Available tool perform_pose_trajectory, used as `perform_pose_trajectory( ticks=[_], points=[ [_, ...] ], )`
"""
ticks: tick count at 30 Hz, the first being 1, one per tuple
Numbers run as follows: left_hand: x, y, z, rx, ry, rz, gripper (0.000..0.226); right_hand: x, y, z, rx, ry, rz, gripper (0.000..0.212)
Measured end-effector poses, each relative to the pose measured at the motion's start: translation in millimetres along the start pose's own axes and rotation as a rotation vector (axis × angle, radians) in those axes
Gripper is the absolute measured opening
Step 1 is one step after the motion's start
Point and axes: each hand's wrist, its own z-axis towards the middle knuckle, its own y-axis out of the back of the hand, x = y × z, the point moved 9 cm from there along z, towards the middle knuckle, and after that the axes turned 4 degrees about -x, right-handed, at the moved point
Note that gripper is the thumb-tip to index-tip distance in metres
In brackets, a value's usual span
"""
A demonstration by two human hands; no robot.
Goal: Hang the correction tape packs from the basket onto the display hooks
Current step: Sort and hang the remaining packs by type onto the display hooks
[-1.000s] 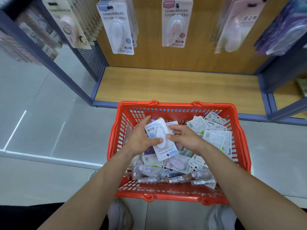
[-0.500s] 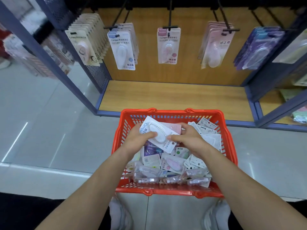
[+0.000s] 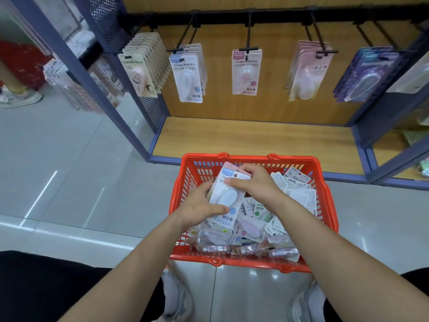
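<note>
A red plastic basket (image 3: 325, 205) on the floor holds several loose correction tape packs (image 3: 253, 226). Above it I hold a white and blue correction tape pack (image 3: 226, 198), with a pink pack tucked behind its top. My left hand (image 3: 197, 206) grips its lower left edge, thumb across the front. My right hand (image 3: 257, 182) pinches its top right corner. On the wooden back wall, black display hooks (image 3: 248, 31) carry rows of packs: cream (image 3: 139, 73), blue and white (image 3: 188, 77), pink (image 3: 246, 70), pale pink (image 3: 308, 70) and purple (image 3: 366, 75).
A wooden bottom shelf (image 3: 255, 140) with a blue frame lies behind the basket. A blue post (image 3: 76, 63) and mesh side panel (image 3: 148, 108) stand to the left. Another person's shoe (image 3: 21, 98) is at far left. My shoes (image 3: 176, 296) are below the basket.
The pack has been turned upright and lifted slightly, and my right hand has shifted onto its top corner. My head has tilted up, bringing the hooks into full view.
</note>
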Motion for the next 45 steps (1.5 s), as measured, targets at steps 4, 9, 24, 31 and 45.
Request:
perform_pose_trajectory(
  ticks=[4,9,24,31,45],
  points=[
    [19.1,14.7,-2.6,-0.042,0.039,-0.135,0.062,1.2,-17.3,4.8,-0.006,0.005,0.001,0.026],
    [67.1,77.4,-13.0,-0.316,0.154,-0.119,0.049,-44.2,-17.0,20.7,-0.048,-0.151,0.003,0.025],
    [112.1,124.7,-18.0,-0.502,0.212,-0.144,0.045,-132.6,-129.4,39.6,0.259,-0.178,-0.56,0.056],
    [98.9,120.4,-7.4,-0.495,0.166,-0.146,0.047,-90.1,-86.2,54.3,0.065,-0.072,-0.204,0.021],
    [84.7,99.9,-0.4,-0.476,0.148,-0.103,0.05,-130.9,-47.5,25.2,0.19,-0.208,-0.127,0.025]
  ],
)
